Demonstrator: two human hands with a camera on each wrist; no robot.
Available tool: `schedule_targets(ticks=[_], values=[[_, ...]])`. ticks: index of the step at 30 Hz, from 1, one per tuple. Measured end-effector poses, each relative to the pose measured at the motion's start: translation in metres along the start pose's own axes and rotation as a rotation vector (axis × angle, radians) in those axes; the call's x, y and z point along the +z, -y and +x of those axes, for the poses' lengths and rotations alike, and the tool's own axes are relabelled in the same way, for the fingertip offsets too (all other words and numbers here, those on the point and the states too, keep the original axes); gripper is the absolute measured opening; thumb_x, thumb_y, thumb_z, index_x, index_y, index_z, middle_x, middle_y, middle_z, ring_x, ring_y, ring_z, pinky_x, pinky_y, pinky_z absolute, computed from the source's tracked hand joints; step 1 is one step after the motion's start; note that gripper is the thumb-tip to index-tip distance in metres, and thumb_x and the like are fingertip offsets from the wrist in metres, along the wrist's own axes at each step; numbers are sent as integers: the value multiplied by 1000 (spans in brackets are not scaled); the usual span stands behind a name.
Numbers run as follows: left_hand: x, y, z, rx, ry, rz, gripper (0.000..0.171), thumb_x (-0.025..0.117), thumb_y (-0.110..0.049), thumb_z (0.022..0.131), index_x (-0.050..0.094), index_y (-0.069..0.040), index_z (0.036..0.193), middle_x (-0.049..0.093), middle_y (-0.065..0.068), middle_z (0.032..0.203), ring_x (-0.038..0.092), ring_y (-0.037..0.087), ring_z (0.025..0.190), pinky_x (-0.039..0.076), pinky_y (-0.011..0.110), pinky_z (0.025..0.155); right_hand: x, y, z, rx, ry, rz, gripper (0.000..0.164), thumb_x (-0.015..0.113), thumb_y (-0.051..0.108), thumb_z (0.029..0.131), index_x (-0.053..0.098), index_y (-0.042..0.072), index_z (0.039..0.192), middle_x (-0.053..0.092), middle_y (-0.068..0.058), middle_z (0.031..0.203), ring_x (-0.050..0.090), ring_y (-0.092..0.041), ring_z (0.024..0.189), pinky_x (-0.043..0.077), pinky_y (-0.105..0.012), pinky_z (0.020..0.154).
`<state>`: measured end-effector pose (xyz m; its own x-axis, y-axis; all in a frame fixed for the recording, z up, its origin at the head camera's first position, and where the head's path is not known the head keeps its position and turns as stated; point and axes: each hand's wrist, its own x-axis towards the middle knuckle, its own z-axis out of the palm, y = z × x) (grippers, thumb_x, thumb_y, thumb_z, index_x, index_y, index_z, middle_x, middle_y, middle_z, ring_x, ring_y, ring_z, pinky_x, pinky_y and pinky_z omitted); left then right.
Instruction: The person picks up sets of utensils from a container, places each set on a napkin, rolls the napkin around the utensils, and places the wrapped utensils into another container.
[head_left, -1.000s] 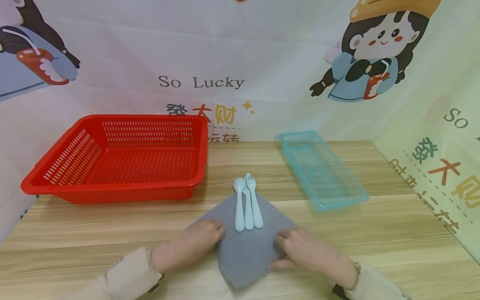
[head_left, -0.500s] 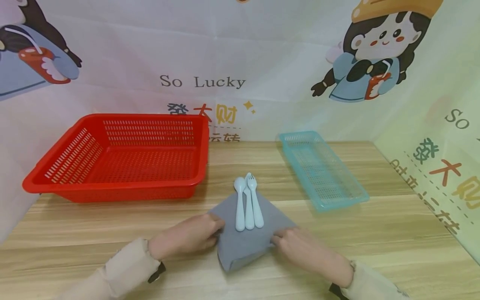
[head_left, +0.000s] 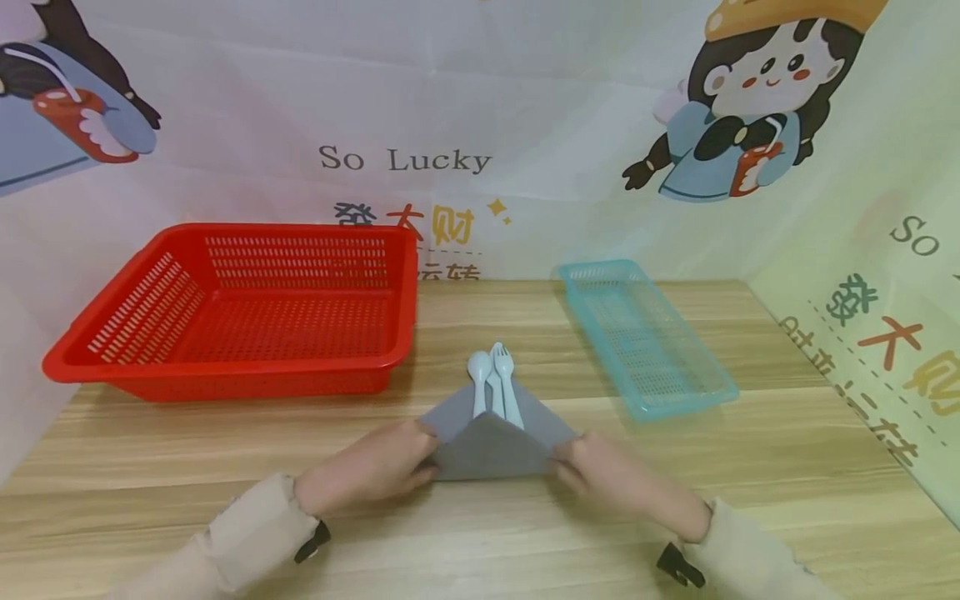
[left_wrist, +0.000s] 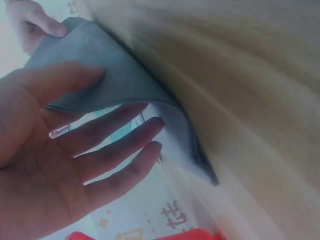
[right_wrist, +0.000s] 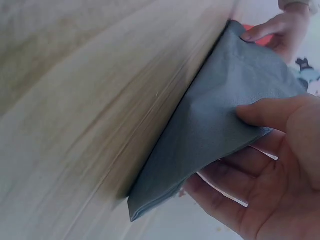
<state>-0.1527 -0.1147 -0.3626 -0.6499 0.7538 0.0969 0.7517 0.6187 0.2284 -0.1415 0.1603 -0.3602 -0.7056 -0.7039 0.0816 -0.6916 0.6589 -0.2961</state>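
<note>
A grey cloth napkin (head_left: 491,450) lies on the wooden table, its near corner folded up over the handles of the light-blue cutlery. A spoon (head_left: 479,371) and a fork (head_left: 503,367) stick out beyond the fold, with a third piece (head_left: 495,397) between them, its head partly hidden. My left hand (head_left: 375,467) pinches the fold's left end. At the opposite end, my right hand (head_left: 615,479) pinches the cloth. In the left wrist view the thumb (left_wrist: 75,80) lies over the flap, other fingers beneath. The right wrist view likewise shows the thumb (right_wrist: 265,111) on the cloth.
A large red basket (head_left: 247,373) stands at the back left. At the back right lies a shallow turquoise basket (head_left: 678,408). A printed cloth backdrop (head_left: 525,125) rises behind the table (head_left: 480,542) and along its right side.
The napkin's near corner has been lifted and folded away from the person, now covering the lower cutlery handles. Both hands have stayed at the napkin's sides, gripping the new fold.
</note>
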Motion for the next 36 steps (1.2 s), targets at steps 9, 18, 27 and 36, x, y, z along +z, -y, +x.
schedule_targets(ticks=[9, 18, 27, 36], values=[[-3, 19, 7, -51, -100, -269, 23, 63, -2, 78, 50, -7, 60, 35, -8, 53, 31, 1, 51, 28, 14, 45, -3, -14, 7, 52, -31, 145, 25, 56, 5, 84, 52, 9, 59, 36, 9, 47, 29, 3, 41, 31, -12, 39], [-2, 25, 19, -210, -161, -274, 28, 63, -2, 77, 45, -8, 57, 27, -7, 52, 26, 5, 48, 20, 17, 44, -2, -29, 20, 146, -65, 207, 38, 57, 5, 83, 36, 13, 53, 25, 11, 47, 23, 1, 43, 23, -15, 41], [0, 13, 23, -330, -195, -94, 27, 66, -5, 76, 55, 9, 96, 59, 14, 77, 58, 27, 70, 49, 36, 63, -1, -32, 33, 271, -28, 212, 35, 57, 9, 83, 40, 12, 52, 29, 8, 48, 27, -4, 45, 26, -17, 43], [-1, -39, 21, -123, 165, 133, 52, 52, -28, 89, 41, 4, 129, 37, 19, 136, 32, 32, 127, 32, 51, 97, 1, -32, 41, 370, -26, 158, 16, 60, 9, 82, 64, -1, 69, 43, 3, 51, 37, -8, 47, 34, -20, 46]])
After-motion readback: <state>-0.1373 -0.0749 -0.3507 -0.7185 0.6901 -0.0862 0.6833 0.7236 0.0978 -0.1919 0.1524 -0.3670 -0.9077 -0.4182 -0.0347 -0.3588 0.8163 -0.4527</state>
